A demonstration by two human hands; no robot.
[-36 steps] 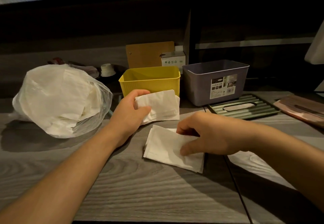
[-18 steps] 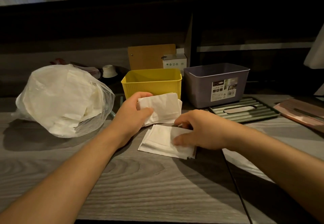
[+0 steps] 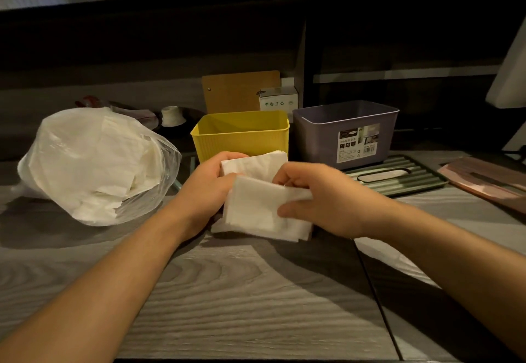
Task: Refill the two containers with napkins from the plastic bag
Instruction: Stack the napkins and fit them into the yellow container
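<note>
Left hand: fingers pinch rear napkin stack. Right hand: thumb and fingers pinch front napkin stack, before yellow container. Purple container right; plastic bag left.

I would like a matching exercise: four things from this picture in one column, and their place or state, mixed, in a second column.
Things:
1. yellow container
2. purple container
3. plastic bag
4. green slotted lid

Place or state:
A. lies flat, right of the hands
B. far left, full of napkins
C. bears a barcode label
D. directly behind the held napkins

Pairs: 1-D, 2-C, 3-B, 4-A
</note>
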